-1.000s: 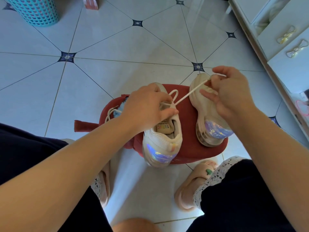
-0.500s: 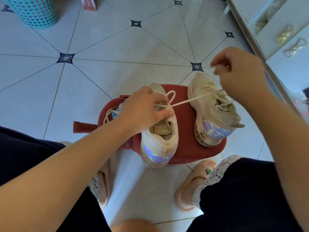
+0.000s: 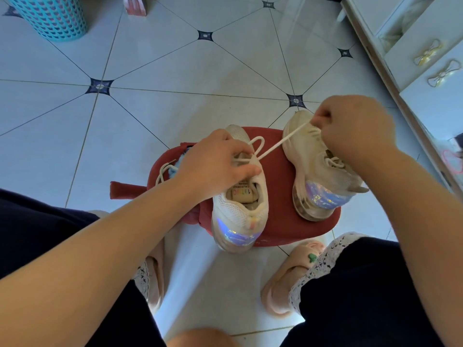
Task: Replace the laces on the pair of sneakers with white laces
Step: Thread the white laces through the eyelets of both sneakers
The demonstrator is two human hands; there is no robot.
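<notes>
Lace (image 3: 283, 142), white: one strand taut from near sneaker (image 3: 240, 216) on red stool (image 3: 278, 186) to right hand (image 3: 355, 128), pinched there. Left hand (image 3: 215, 161) grips the sneaker's front. Risk: if that hold slackens, a hard pull drags the sneaker off the stool or strips the strand from its eyelet.

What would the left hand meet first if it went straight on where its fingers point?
Probably the taut white lace that the right hand pinches, just past the white mesh sneaker the left hand holds; beyond, the second cream sneaker. Depth is unclear.
</notes>
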